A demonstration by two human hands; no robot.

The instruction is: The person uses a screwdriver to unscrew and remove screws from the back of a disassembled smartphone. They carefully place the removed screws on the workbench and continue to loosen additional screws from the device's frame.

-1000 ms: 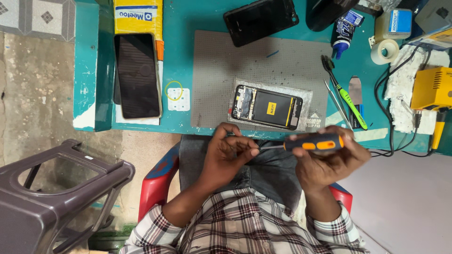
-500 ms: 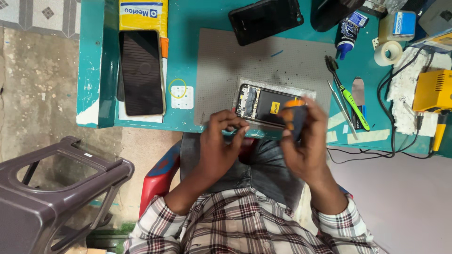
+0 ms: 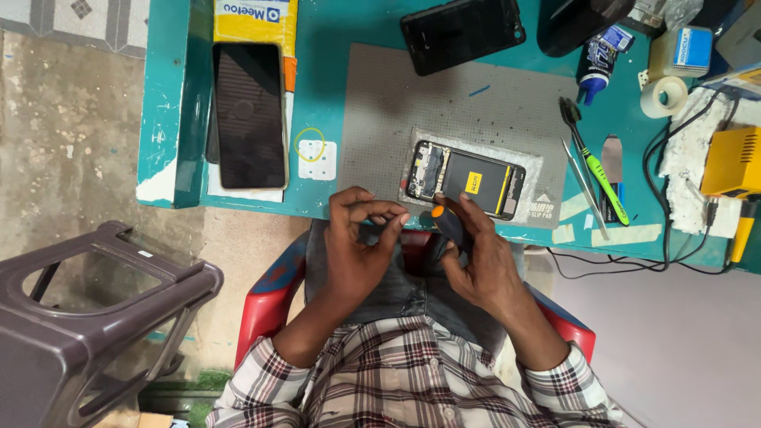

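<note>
An opened phone (image 3: 465, 180) with its back off lies on a grey work mat (image 3: 412, 103) near the teal table's front edge. My right hand (image 3: 476, 257) grips a black screwdriver (image 3: 449, 223) with an orange cap, held upright just in front of the phone. My left hand (image 3: 358, 246) is beside it over my lap, thumb and fingers pinched together on something too small to make out.
A phone display (image 3: 248, 113) lies at the table's left, another black phone (image 3: 462, 32) at the back. Green tweezers (image 3: 596, 166), a metal spatula (image 3: 612, 162), a glue bottle (image 3: 596, 63), tape (image 3: 664, 96) and a yellow device (image 3: 733, 162) with cables sit right. A dark plastic stool (image 3: 87, 309) stands left.
The screwdriver went from lying level across both hands to standing upright in my right hand. Both hands moved closer to the table edge, and the left let go of the shaft.
</note>
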